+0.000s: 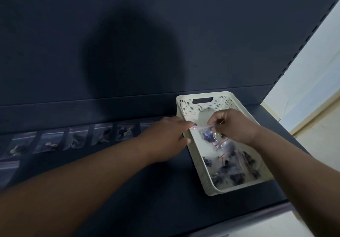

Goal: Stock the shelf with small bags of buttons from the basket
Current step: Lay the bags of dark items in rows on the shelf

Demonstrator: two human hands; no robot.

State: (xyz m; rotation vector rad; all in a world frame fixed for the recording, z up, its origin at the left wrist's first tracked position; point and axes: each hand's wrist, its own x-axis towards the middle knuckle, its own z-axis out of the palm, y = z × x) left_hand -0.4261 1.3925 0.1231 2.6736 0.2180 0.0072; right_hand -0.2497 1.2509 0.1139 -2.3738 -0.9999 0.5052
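Bag of buttons (207,135): one small clear bag, with a red strip along its top and blue buttons inside, hangs between my two hands over the far half of the basket (195,106). My right hand (233,126) is inside the basket with its fingers curled, pinching the bag's top edge at the right end. My left hand (165,133) reaches across the basket's left rim, and its fingertips meet the left end of the bag's strip. From here I cannot tell whether it grips the bag or only touches it.

The basket is white, with perforated walls and a handle slot in its far end. It sits flat on the dark shelf (165,190). In the near half of the basket lie the other bags (231,170), a loose heap of clear bags with dark buttons and red strips, some overlapping.

Left of the basket, a row of bags (77,138) lies side by side on the shelf and runs away from the basket towards the left edge of view. The picture there is dim and blurred, so I cannot make out their contents clearly.

Behind the basket rises the shelf's dark back panel (128,43) with a large rounded shadow (132,58) on it. Right of the basket, beyond the shelf's end, is a pale wall (303,71).
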